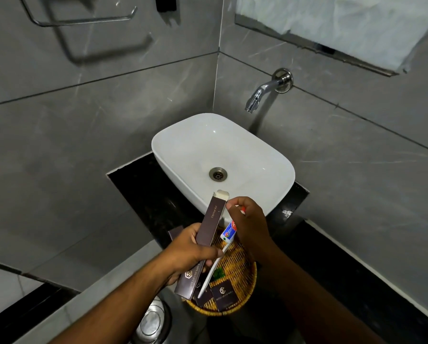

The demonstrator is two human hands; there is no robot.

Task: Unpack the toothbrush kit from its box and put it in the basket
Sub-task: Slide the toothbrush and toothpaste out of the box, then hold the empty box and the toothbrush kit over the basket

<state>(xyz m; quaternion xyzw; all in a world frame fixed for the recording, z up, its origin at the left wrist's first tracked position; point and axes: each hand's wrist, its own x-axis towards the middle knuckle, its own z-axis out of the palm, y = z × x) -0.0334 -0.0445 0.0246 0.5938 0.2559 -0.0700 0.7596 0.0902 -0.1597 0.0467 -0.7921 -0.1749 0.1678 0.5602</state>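
We steady long brown cardboard kit box (209, 234), flap open, in left hand (190, 252) above round woven wicker basket (242, 276); right hand (250, 227) pinches small toothpaste tube (229, 232), white plastic toothbrush (211, 271) hanging below it, seemingly ready for drop into basket.

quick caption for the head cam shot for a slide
Left hand holds the opened dental kit box while the right hand lifts out toothpaste above the wicker basket.

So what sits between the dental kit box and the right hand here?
In the head view, a small toothpaste tube lies between the brown dental kit box and the right hand, with the white toothbrush running below it over the wicker basket.
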